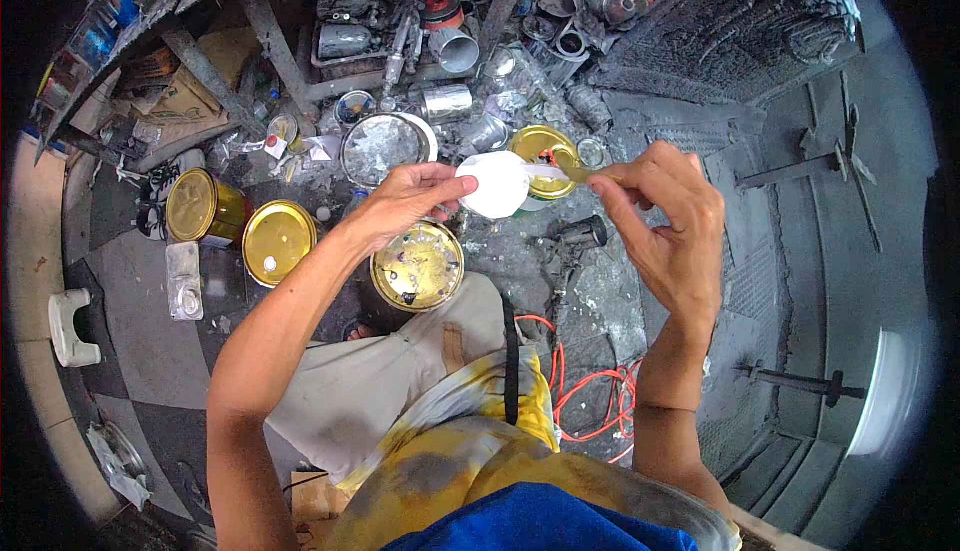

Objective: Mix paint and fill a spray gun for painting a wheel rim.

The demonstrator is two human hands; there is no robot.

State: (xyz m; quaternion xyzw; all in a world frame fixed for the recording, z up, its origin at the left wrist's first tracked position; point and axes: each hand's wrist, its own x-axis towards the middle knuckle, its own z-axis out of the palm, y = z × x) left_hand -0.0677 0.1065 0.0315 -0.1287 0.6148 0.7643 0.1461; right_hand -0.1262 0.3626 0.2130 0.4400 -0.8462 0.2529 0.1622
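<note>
We see the left hand (405,206) pinching a white cup (493,184) by its side. The right hand (668,221) pinches a thin stick (568,170) over the cup. Gold cans (417,265) sit on the dirty floor (600,291) below.

The stick (572,169) pinched in the right hand (672,221) was mostly hidden by the fingers, and its far end was lost behind the white cup (497,184), so its length could not be told. The cup covered part of the gold tin (545,156) behind it; the left hand (405,206) covered the cup's near edge. Clutter on the back bench (480,11) was too small and grimy to sort, and the shelf (90,41) bent out of view at the left rim.
</note>
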